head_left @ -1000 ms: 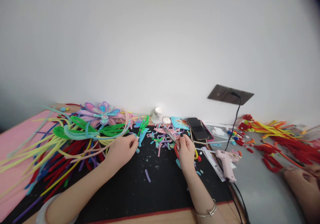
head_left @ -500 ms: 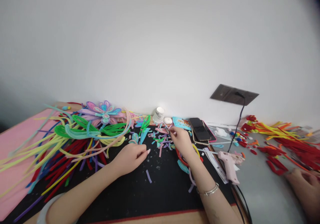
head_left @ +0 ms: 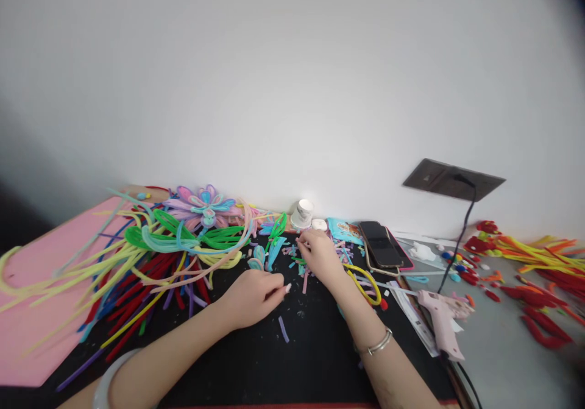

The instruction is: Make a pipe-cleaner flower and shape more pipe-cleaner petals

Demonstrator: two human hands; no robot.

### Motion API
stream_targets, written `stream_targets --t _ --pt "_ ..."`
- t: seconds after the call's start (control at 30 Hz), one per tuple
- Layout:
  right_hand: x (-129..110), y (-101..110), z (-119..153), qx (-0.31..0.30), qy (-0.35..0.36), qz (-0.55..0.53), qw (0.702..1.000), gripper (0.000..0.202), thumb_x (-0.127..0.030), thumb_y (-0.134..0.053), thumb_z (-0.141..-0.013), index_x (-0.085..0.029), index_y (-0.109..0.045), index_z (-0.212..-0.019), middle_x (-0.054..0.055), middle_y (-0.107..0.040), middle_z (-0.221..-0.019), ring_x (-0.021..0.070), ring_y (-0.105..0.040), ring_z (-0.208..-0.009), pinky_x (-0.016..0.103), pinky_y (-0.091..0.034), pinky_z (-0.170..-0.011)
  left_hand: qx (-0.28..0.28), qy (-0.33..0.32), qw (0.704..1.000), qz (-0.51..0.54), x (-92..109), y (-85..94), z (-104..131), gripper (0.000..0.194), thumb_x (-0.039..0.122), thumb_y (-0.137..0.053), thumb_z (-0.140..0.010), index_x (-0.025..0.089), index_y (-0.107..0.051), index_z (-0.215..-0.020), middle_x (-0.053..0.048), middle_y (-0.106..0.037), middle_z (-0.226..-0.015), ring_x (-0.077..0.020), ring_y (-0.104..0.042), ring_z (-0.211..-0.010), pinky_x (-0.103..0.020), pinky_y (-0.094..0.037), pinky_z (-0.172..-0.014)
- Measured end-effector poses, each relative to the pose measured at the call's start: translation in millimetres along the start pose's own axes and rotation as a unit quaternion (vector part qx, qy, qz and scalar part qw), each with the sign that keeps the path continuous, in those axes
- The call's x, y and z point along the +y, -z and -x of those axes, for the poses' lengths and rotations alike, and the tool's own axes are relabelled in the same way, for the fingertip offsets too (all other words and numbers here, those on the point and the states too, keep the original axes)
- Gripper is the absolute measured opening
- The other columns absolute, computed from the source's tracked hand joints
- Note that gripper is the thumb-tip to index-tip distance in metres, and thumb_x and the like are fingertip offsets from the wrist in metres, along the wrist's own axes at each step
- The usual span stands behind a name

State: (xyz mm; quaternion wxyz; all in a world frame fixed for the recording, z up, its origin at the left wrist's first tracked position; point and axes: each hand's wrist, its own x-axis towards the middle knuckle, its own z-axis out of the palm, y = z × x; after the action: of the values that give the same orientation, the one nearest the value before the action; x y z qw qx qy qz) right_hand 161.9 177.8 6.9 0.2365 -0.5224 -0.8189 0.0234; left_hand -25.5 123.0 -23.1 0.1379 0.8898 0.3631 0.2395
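Observation:
My left hand is closed over the black mat, its thumb pressed along the curled fingers. Whatever it may hold is hidden. Farther forward, my right hand is pinched at the small cut pipe-cleaner scraps; its fingertips hide what is between them. Just beyond my left hand lie blue and green pipe-cleaner loops. A short purple piece of pipe cleaner rests on the mat to the right of that hand. Beside my right forearm is a yellow pipe-cleaner ring.
Bundles of pipe cleaners and a pipe-cleaner flower fill the left side. A paper cup stands by the wall. Phones, a pink glue gun with its cord, and red pieces lie to the right.
The view has swung left, so things sit farther right. My right hand has moved left over the scraps, nearer the cup. Another person's hand at the far right has left the view.

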Motion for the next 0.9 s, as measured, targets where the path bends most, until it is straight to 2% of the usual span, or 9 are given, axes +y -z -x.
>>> stream_targets --t 0.1,0.2,0.27,0.37,0.47,0.57,0.67,0.77,0.9 --pt "-17.5 2.8 -1.6 -0.030 0.015 -0.063 0.997 0.016 -0.011 -0.051 -0.080 -0.015 -0.056 -0.065 0.002 -0.058 -0.069 0.0142 -0.051 -0.071 0.023 -0.035 -0.066 0.008 -0.032 0.999 -0.027 4.2 0.2 0.3 0.029 0.026 -0.037 -0.090 0.019 -0.044 -0.063 0.003 -0.046 -0.053 -0.0102 -0.045 -0.051 -0.024 -0.025 -0.052" --pt "-34.2 2.1 -4.3 -0.123 0.064 -0.143 0.980 0.017 -0.009 -0.050 -0.079 -0.015 -0.055 -0.064 -0.003 -0.054 -0.062 0.0100 -0.048 -0.061 0.020 -0.032 -0.058 0.001 -0.056 0.997 -0.048 10.1 11.9 -0.6 0.029 0.026 -0.038 -0.089 0.019 -0.046 -0.063 0.003 -0.048 -0.053 -0.0105 -0.045 -0.050 -0.025 -0.025 -0.051" --pt "-43.5 -0.6 -5.5 -0.199 0.104 -0.190 0.956 0.016 -0.008 -0.051 -0.076 -0.015 -0.056 -0.063 -0.004 -0.052 -0.059 0.0089 -0.047 -0.058 0.019 -0.032 -0.055 0.000 -0.046 0.997 -0.054 12.7 30.9 0.0 0.029 0.025 -0.037 -0.089 0.018 -0.047 -0.062 0.002 -0.050 -0.054 -0.0106 -0.047 -0.051 -0.024 -0.026 -0.053" --pt "-55.5 -7.8 -6.1 -0.247 0.124 -0.214 0.937 0.013 -0.009 -0.051 -0.076 -0.015 -0.061 -0.069 -0.004 -0.055 -0.060 0.0094 -0.050 -0.058 0.019 -0.034 -0.056 0.005 0.049 0.997 -0.066 7.9 74.6 7.6 0.030 0.028 -0.036 -0.089 0.018 -0.050 -0.064 0.002 -0.053 -0.058 -0.0114 -0.049 -0.055 -0.023 -0.029 -0.054" --pt "-68.7 -17.5 -8.4 -0.211 0.122 -0.213 0.946 0.019 -0.010 -0.050 -0.078 -0.017 -0.064 -0.088 -0.002 -0.061 -0.071 0.0111 -0.056 -0.065 0.020 -0.040 -0.063 0.023 0.181 0.980 -0.079 -10.9 122.0 26.6 0.032 0.033 -0.035 -0.089 0.018 -0.053 -0.067 0.003 -0.053 -0.056 -0.0123 -0.049 -0.052 -0.023 -0.031 -0.053" --pt "-84.8 -28.6 -15.5 -0.131 0.135 -0.205 0.961 0.030 -0.010 -0.053 -0.076 -0.017 -0.058 -0.105 0.004 -0.063 -0.095 0.0151 -0.058 -0.087 0.024 -0.043 -0.079 0.064 0.289 0.951 -0.095 -36.4 155.2 52.6 0.027 0.037 -0.038 -0.087 0.019 -0.057 -0.080 0.002 -0.060 -0.065 -0.0145 -0.055 -0.061 -0.023 -0.037 -0.060" --pt "-101.2 -40.7 -25.7 -0.084 0.159 -0.178 0.967 0.044 -0.012 -0.057 -0.074 -0.019 -0.050 -0.117 0.008 -0.054 -0.118 0.0182 -0.052 -0.107 0.027 -0.042 -0.090 0.059 0.344 0.932 -0.098 -55.5 170.4 76.3 0.024 0.034 -0.042 -0.083 0.018 -0.057 -0.093 0.002 -0.065 -0.074 -0.0157 -0.059 -0.070 -0.023 -0.040 -0.066" --pt "-112.2 -52.3 -34.5 -0.081 0.163 -0.119 0.976 0.052 -0.014 -0.058 -0.073 -0.022 -0.045 -0.123 0.008 -0.051 -0.121 0.0195 -0.053 -0.105 0.028 -0.044 -0.086 0.064 0.373 0.921 -0.095 -64.6 177.6 93.0 0.028 0.036 -0.041 -0.083 0.019 -0.057 -0.099 0.002 -0.067 -0.078 -0.0162 -0.062 -0.075 -0.022 -0.042 -0.069" --pt "-113.0 -60.3 -40.6 -0.104 0.119 -0.017 0.987 0.024 -0.012 -0.048 -0.081 -0.021 -0.059 -0.099 0.008 -0.057 -0.100 0.0199 -0.059 -0.086 0.028 -0.047 -0.071 0.081 0.418 0.899 -0.103 -76.1 186.7 109.9 0.028 0.040 -0.044 -0.080 0.021 -0.059 -0.095 0.003 -0.070 -0.078 -0.0184 -0.064 -0.078 -0.025 -0.044 -0.071"
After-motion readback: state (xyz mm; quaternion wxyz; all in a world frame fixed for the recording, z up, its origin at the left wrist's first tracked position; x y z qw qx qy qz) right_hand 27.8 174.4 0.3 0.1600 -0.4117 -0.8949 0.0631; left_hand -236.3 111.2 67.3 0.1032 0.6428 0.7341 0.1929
